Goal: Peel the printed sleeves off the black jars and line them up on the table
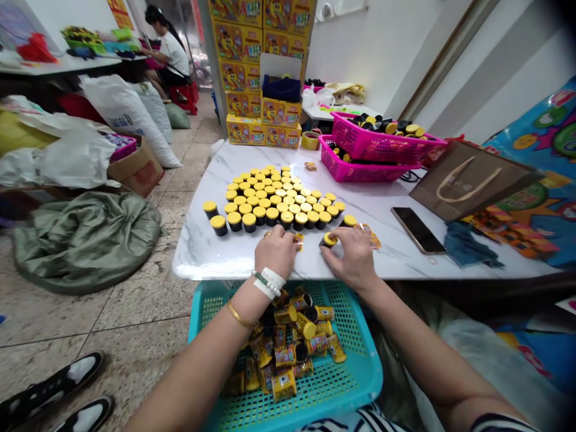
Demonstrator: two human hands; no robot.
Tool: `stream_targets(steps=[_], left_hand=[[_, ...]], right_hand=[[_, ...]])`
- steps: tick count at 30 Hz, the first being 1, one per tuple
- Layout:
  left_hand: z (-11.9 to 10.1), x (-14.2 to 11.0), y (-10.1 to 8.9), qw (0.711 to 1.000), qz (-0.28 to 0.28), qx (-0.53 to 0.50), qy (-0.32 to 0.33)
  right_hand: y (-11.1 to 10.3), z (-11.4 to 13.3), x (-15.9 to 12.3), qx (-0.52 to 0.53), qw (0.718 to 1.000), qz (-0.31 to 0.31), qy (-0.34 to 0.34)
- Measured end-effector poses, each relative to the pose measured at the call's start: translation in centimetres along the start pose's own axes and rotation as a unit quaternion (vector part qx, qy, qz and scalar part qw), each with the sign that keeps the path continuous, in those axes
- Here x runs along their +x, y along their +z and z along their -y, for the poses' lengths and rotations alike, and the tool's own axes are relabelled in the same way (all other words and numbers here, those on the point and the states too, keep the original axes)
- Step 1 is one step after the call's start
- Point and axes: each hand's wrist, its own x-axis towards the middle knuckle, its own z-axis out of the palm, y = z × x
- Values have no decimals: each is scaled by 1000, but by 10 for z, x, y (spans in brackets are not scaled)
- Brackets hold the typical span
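Observation:
My right hand (355,255) is closed on a small black jar with a yellow lid (330,240), gripping it between thumb and fingers just above the table's front edge. To its left, my left hand (275,255) is closed, its fingertips at a small printed label (299,242) in orange and yellow. More labels (369,236) lie just beyond my right hand. Many upright jars with yellow lids (260,203) stand packed together in front of both hands. Below my wrists, a turquoise basket (366,366) contains jars wrapped in printed labels (284,384), lying in a loose heap.
Two stacked pink baskets (366,171) of jars stand at the back right of the white table (216,258). A phone (417,230), a paper bag (468,180) and a blue cloth (472,246) lie right. Printed boxes (245,129) rise behind. Another person (173,60) sits far left.

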Motion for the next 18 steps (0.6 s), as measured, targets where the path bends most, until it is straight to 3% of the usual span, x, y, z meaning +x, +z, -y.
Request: stream_targets(steps=[3,6,9,14,18], left_hand=[[-3,0,3,1000,26,-4,-3],[-3,-3,2,1000,2,-1,-24],[-2,-2,0,1000,-10,4,-27],[-7,2,1,999,33,24,-13],[-8,-2,5,999,4,40,-25]], right_hand=[[6,-2,-7,23,999,-1,24],[5,-3,-11,40,998,-41,29],[2,-1,-15,79,992,-91,32],[-5,8,-25,115,984,-133,35],[-19,24,-32,134,978,-157,36]])
